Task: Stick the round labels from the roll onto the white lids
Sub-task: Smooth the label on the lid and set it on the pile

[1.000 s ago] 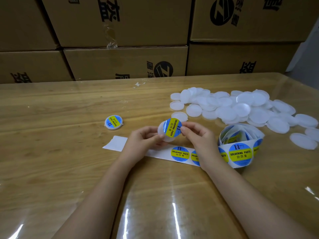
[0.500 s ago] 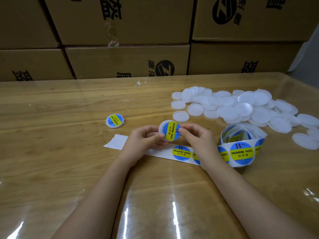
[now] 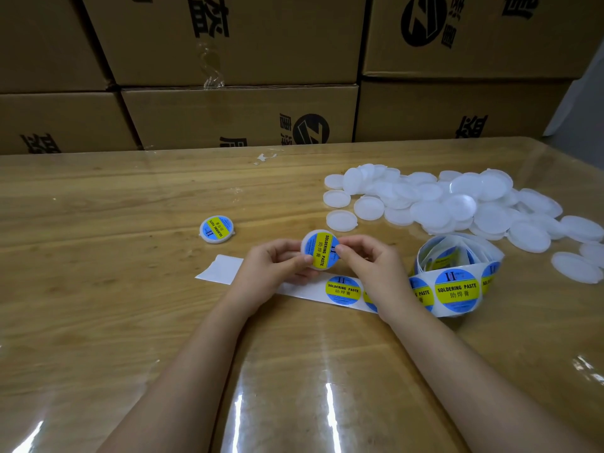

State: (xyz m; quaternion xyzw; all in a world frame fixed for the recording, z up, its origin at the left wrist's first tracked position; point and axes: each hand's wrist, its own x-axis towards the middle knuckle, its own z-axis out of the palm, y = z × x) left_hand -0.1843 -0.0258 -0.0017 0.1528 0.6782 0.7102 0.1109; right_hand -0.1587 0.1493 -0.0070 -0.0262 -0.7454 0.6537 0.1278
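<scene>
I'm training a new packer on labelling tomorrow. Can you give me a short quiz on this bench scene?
1. True or false: the left hand and right hand both hold one lid with a label on it.
2. The pile of bare lids lies: A) to the person's left; B) to the person's right, beyond the roll; C) in the person's lap.
3. How many finished lids lie on the table, out of the hands?
Key: 1 true; 2 B; 3 one, left of the hands.
</scene>
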